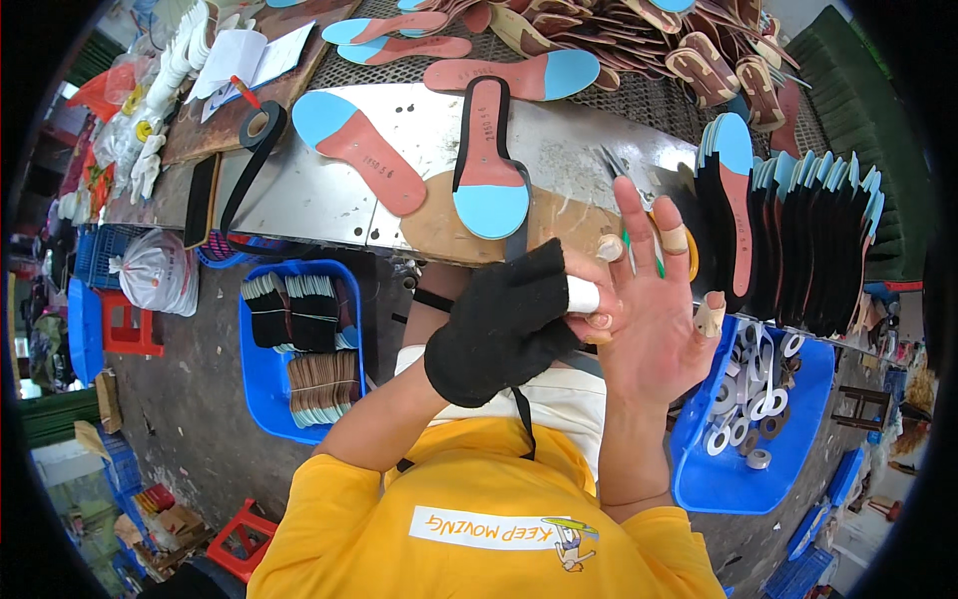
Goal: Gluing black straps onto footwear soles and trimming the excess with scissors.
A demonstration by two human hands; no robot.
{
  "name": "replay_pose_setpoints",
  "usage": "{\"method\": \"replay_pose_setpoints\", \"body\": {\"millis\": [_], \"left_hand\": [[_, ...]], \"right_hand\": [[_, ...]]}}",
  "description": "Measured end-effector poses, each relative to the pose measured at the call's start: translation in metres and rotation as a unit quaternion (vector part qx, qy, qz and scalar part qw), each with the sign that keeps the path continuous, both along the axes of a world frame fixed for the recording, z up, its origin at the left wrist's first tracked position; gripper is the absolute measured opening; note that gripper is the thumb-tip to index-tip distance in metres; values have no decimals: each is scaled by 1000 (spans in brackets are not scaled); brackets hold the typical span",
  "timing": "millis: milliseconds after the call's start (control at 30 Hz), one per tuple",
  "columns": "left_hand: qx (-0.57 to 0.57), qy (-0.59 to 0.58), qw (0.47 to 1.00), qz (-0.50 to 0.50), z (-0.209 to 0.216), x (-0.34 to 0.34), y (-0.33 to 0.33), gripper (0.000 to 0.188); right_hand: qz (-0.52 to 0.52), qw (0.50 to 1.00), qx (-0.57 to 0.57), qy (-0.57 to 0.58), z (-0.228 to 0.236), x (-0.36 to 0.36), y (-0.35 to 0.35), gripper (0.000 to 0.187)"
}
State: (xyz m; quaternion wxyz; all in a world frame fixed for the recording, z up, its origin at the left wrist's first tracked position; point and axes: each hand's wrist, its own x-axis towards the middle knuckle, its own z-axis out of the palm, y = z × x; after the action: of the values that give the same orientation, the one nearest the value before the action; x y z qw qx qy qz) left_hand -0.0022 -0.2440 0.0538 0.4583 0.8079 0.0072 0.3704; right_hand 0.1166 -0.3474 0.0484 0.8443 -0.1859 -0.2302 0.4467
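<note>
My left hand (504, 324), in a black fingerless glove, is closed, its bare fingertips pressed against the little-finger side of my right palm. White tape wraps one finger there; anything pinched between the fingertips is hidden. My right hand (649, 334) is palm up with fingers apart, and tape covers several fingertips and the thumb. Behind its fingers lie scissors (691, 256) with an orange handle, partly covered. Just beyond my hands a pink and blue insole (489, 150) lies on the bench, black tape edging part of its rim. A plain insole (364, 155) sits left of it.
A black tape roll (261, 125) trails a strip over the bench edge. Edged insoles (808, 235) stand in a row at right; more insoles (689, 60) pile up behind. Below the bench, blue bins hold insole stacks (324, 384) at left and tape rolls (743, 399) at right.
</note>
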Motion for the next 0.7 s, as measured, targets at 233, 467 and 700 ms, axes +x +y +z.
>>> {"method": "replay_pose_setpoints", "body": {"millis": [233,467,700], "left_hand": [[7,154,956,250,-47,-5,80,53],[80,392,825,399,-58,57,138,57],[-346,138,918,133,-35,29,88,28]], "right_hand": [[-54,967,-187,-165,-26,25,-7,52],[-35,931,-298,-206,-51,18,14,38],[-35,887,-298,-351,-43,30,24,66]]}}
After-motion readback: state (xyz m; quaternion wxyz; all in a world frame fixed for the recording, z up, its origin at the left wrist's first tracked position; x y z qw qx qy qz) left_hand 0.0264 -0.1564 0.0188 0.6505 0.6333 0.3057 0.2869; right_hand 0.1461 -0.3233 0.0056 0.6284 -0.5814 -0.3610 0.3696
